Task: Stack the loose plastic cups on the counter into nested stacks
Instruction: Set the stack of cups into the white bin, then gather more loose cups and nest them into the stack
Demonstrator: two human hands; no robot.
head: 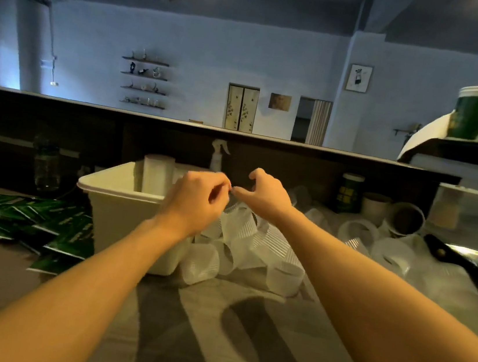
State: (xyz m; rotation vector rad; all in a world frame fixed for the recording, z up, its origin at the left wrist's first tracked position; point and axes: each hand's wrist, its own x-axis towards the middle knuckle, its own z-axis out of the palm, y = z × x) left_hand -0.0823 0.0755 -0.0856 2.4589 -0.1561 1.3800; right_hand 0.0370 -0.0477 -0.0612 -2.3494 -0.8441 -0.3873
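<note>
Many loose translucent ribbed plastic cups (242,236) lie in a heap on the counter, and more cups (386,255) are strewn to the right. My left hand (198,203) and my right hand (266,196) hover just above the heap with their fingers curled. Their thumb and fingertips meet at one spot between them. I cannot make out anything held there. One cup (284,278) stands mouth down at the near edge of the heap, and another cup (199,263) lies on its side.
A cream plastic tub (120,195) stands left of the heap with a nested cup stack (156,173) upright inside. Green sachets (28,223) are scattered at left. A spray bottle (218,155), a green canister (350,194) and paper cups (406,218) line the dark back wall. A black strap (463,268) lies at right.
</note>
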